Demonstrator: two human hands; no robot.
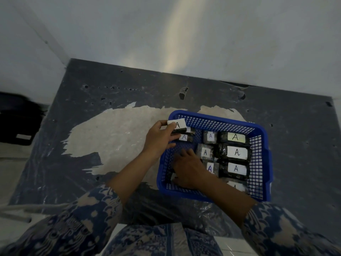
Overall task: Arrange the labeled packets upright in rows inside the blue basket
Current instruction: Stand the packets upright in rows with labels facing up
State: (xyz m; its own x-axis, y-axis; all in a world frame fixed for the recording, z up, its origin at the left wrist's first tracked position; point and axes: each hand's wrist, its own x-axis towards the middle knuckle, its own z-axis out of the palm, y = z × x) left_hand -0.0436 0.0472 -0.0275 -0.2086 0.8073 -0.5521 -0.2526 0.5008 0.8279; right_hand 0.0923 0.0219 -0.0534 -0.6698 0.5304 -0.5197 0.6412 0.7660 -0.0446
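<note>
The left hand pinches a labeled packet over the blue basket at its 10 o'clock corner; the right hand rests inside on packets, grip unclear. Next, likely, standing it upright beside its row. The bench is scuffed, dark, against a pale wall.

Worn dark tabletop under a pale wall.
Large bare patch where the coating has peeled; black object at the left edge.
</note>
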